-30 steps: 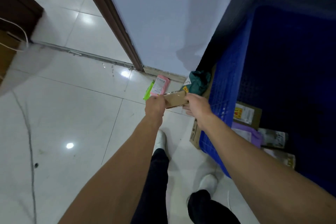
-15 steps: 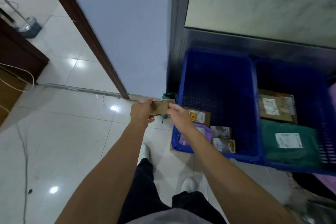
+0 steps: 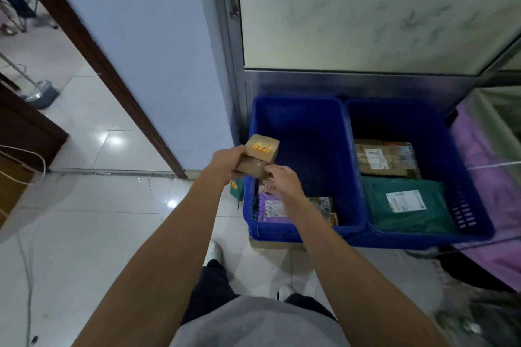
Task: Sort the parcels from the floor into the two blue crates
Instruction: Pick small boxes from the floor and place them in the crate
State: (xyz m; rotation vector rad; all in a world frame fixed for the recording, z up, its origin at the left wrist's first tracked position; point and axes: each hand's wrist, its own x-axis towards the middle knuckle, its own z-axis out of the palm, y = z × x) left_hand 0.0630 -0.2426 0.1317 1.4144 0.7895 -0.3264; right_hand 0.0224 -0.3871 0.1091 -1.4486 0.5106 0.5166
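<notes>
Person's standing right up at the two crates, both arms stretched out in front. The small cardboard box (image 3: 260,153) is up in the air between the hands, tilted, with orange-yellow print on its top face. It hangs over the left wall of the left blue crate (image 3: 298,99), not down inside it. The left hand (image 3: 227,161) has its grip wrapped round the box's left end, fingers curled under it. The right hand (image 3: 282,181) has its grip closed on the near right corner, fingertips pinching the edge.

Inside the left blue crate, at the near end, there's a purple mailer (image 3: 272,210) with a white label. Just beside it to the right is a small printed parcel (image 3: 322,204), partly hidden by the right forearm. The right blue crate (image 3: 394,103) sits side by side with the left one, walls touching. It holds a brown cardboard parcel (image 3: 380,159) at the far end and a green mailer (image 3: 406,203) with a white label at the near end, right up against each other.

On the white tiled floor (image 3: 84,220), tucked against the left blue crate's outer wall, is a green parcel (image 3: 236,188) with a yellow sticker, mostly hidden. A metal door (image 3: 366,8) stands behind the crates, purple cloth (image 3: 485,172) hangs to the right, and a mop (image 3: 39,93) lies way off left.
</notes>
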